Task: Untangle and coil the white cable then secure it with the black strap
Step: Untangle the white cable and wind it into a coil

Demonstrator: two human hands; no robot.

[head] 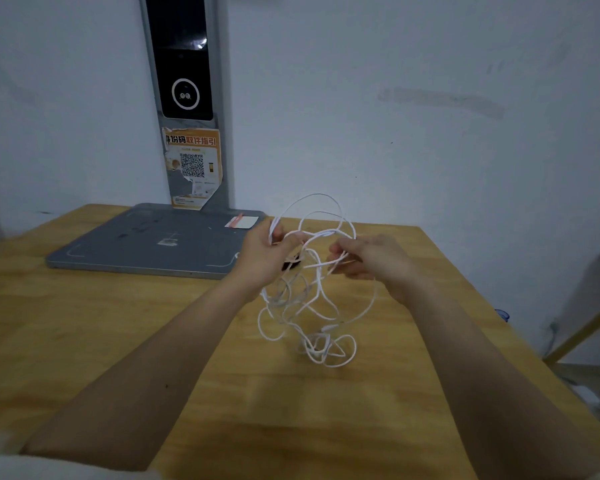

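Observation:
A tangled white cable hangs between both hands above the wooden table. Its lower loops rest in a heap on the tabletop, and two loops arch up above the hands. My left hand pinches strands of the cable near the top left of the tangle. My right hand grips other strands a short way to the right. A small black piece, likely the black strap, shows just under my left hand's fingers, partly hidden by them.
A grey flat base plate with an upright grey post stands at the table's back left against the white wall. A small white and red card lies on the plate. The table's right edge drops off near a wooden frame.

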